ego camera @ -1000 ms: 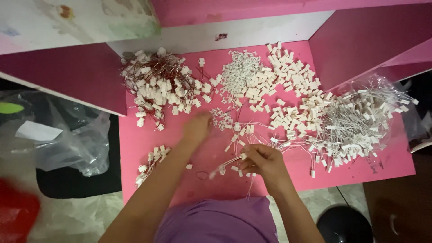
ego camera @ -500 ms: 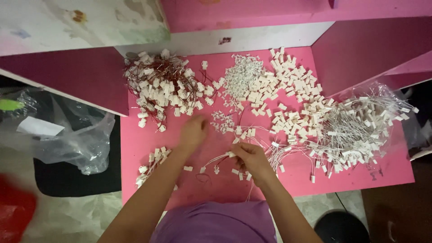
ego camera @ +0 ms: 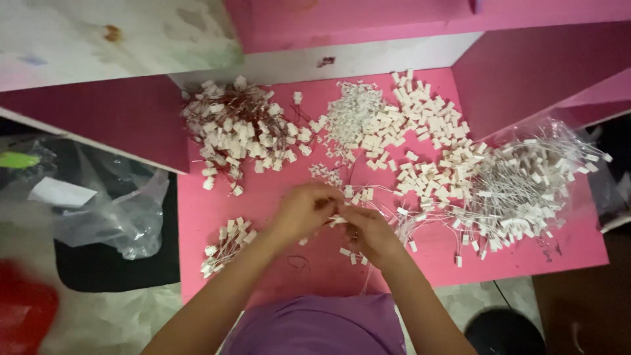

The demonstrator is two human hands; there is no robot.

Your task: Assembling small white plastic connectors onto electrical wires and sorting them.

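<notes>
My left hand (ego camera: 303, 210) and my right hand (ego camera: 373, 233) meet over the middle of a pink table (ego camera: 263, 190), fingers pinched together on a small white connector with thin wires (ego camera: 337, 219). Loose white connectors (ego camera: 350, 252) lie just under my hands. A small bundle of wired connectors (ego camera: 226, 243) lies to the left of my left forearm. What exactly sits between the fingertips is partly hidden.
A heap of connectors with red wires (ego camera: 240, 135) lies at the back left. A pile of small white pieces (ego camera: 355, 118) and white blocks (ego camera: 434, 125) fills the back middle. A clear bag of white-wired connectors (ego camera: 526, 187) lies right. A crumpled plastic bag (ego camera: 112, 210) sits left of the table.
My left hand has come back from the far middle of the table to meet my right hand. Both hands now pinch the same small piece.
</notes>
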